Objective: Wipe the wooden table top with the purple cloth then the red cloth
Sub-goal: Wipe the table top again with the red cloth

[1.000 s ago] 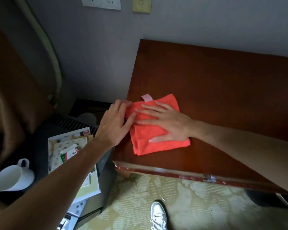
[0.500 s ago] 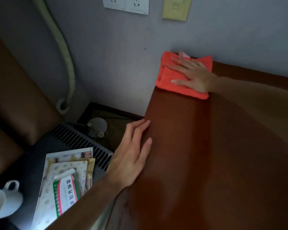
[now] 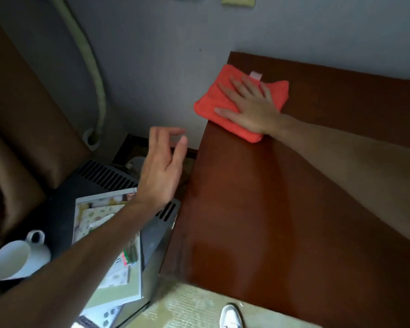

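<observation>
Red cloth [image 3: 225, 100], folded into a thick pad, lies at the far left corner of the wooden table top [image 3: 282, 209], close to the grey wall [image 3: 163, 55], with its left edge hanging a little past the table's side. A small pale tag [image 3: 256, 75] sticks out at its far edge. The person's right hand [image 3: 251, 107] lies flat on the cloth, palm down, fingers spread and straight, pressing it to the wood rather than gripping it; the bare forearm runs back across the table toward the lower right.

The left hand [image 3: 162, 166] is in the air just off the table's left edge, touching nothing, loosely open with the fingers curled and the thumb near the fingertips. It is somewhat blurred.

Below that hand, beside the table, a dark vented unit [image 3: 109, 176] carries a stack of printed booklets [image 3: 109, 268] and a white cup [image 3: 17, 259] lying near its left end. A pale hose [image 3: 92, 67] runs down the wall. A white shoe [image 3: 231, 317] shows on the patterned carpet at the bottom edge. The purple cloth is nowhere in view
</observation>
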`<state>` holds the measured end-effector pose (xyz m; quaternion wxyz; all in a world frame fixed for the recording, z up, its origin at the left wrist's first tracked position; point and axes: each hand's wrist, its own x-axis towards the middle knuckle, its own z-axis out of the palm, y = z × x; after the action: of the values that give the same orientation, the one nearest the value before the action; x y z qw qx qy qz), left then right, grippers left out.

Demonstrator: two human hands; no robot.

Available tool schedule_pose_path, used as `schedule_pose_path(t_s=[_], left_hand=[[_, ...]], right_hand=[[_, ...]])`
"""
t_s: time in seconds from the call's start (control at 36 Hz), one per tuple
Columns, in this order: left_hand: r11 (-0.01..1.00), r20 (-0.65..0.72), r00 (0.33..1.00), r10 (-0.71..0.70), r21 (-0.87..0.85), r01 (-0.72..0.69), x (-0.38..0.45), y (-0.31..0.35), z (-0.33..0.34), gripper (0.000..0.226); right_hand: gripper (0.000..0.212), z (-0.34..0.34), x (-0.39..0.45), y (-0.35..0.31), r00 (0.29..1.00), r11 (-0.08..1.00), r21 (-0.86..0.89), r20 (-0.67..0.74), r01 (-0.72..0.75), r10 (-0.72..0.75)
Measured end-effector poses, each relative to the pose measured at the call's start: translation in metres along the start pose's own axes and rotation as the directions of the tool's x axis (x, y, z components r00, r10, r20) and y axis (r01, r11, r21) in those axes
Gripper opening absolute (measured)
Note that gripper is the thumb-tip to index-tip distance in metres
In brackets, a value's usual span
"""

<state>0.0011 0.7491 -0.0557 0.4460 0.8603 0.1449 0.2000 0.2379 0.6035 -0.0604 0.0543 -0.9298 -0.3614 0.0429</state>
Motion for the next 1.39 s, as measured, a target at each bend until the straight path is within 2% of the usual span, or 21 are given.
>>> schedule_pose_path(t_s=[0.17, 0.28, 0.36, 0.44, 0.5, 0.58, 0.64, 0.72, 0.78, 0.83, 0.92, 1.03, 1.11, 1.22, 1.31, 1.39], left_hand=[[0.996, 0.057, 0.995, -0.08, 0.037, 0.078, -0.028, 0.007, -0.023, 0.044], [0.984, 0.107, 0.979, -0.174, 0.048, 0.17, -0.059, 0.01, -0.027, 0.029], [0.974, 0.192, 0.955, -0.227, 0.038, 0.224, -0.08, 0.008, -0.028, 0.043], [0.966, 0.335, 0.907, -0.257, 0.067, 0.25, -0.095, 0.008, -0.031, 0.056], [0.974, 0.394, 0.891, -0.227, 0.108, 0.2, -0.101, 0.008, -0.032, 0.058], [0.981, 0.352, 0.925, -0.145, 0.171, 0.089, -0.098, 0.008, -0.037, 0.056], [0.975, 0.345, 0.927, -0.147, 0.206, 0.078, -0.094, 0.009, -0.041, 0.063], [0.966, 0.359, 0.913, -0.193, 0.231, 0.114, -0.089, 0.015, -0.044, 0.078], [0.961, 0.385, 0.898, -0.213, 0.246, 0.123, -0.085, 0.019, -0.043, 0.074], [0.951, 0.417, 0.88, -0.229, 0.29, 0.11, -0.083, 0.025, -0.041, 0.057], [0.952, 0.408, 0.893, -0.191, 0.297, 0.068, -0.08, 0.031, -0.038, 0.028], [0.964, 0.39, 0.902, -0.188, 0.249, 0.093, -0.079, 0.039, -0.037, 0.028], [0.992, 0.373, 0.922, -0.104, 0.103, 0.07, -0.068, 0.058, -0.045, 0.029], [0.98, 0.308, 0.936, 0.167, -0.159, -0.122, -0.045, 0.096, -0.066, 0.031], [0.942, 0.326, 0.889, 0.321, -0.206, -0.265, -0.042, 0.12, -0.08, 0.043], [0.925, 0.44, 0.816, 0.376, -0.129, -0.356, -0.052, 0.117, -0.083, 0.059]], right_hand=[[0.087, 0.017, -0.13, -0.088, 0.988, 0.988, 0.006, 0.02, 0.153, -0.153], [0.083, 0.03, -0.218, -0.133, 0.972, 0.972, 0.009, -0.019, 0.235, -0.235], [0.079, 0.037, -0.261, -0.154, 0.964, 0.964, 0.026, -0.034, 0.263, -0.262], [0.071, 0.036, -0.28, -0.159, 0.961, 0.957, 0.088, -0.036, 0.275, -0.273], [0.07, 0.032, -0.28, -0.155, 0.975, 0.955, 0.199, -0.04, 0.222, -0.218], [0.083, 0.029, -0.275, -0.141, 0.992, 0.95, 0.31, -0.127, 0.048, -0.009], [0.097, 0.026, -0.273, -0.132, 0.986, 0.954, 0.295, -0.135, -0.057, 0.101], [0.104, 0.017, -0.274, -0.126, 0.988, 0.966, 0.228, -0.064, -0.124, 0.142], [0.099, 0.007, -0.275, -0.122, 0.988, 0.973, 0.184, -0.034, -0.14, 0.148], [0.092, 0.0, -0.272, -0.115, 0.984, 0.965, 0.19, 0.02, -0.179, 0.179], [0.086, -0.009, -0.262, -0.108, 0.956, 0.93, 0.239, 0.157, -0.28, 0.248], [0.063, -0.019, -0.251, -0.104, 0.946, 0.915, 0.298, 0.257, -0.271, 0.197], [0.055, -0.041, -0.247, -0.096, 0.964, 0.887, 0.389, 0.194, -0.247, 0.183], [0.056, -0.095, -0.249, -0.087, 0.982, 0.898, 0.411, -0.027, -0.157, 0.185], [0.064, -0.124, -0.259, -0.083, 0.976, 0.946, 0.319, -0.176, -0.064, 0.125], [0.072, -0.129, -0.276, -0.081, 0.986, 0.966, 0.257, -0.156, -0.021, 0.063]])
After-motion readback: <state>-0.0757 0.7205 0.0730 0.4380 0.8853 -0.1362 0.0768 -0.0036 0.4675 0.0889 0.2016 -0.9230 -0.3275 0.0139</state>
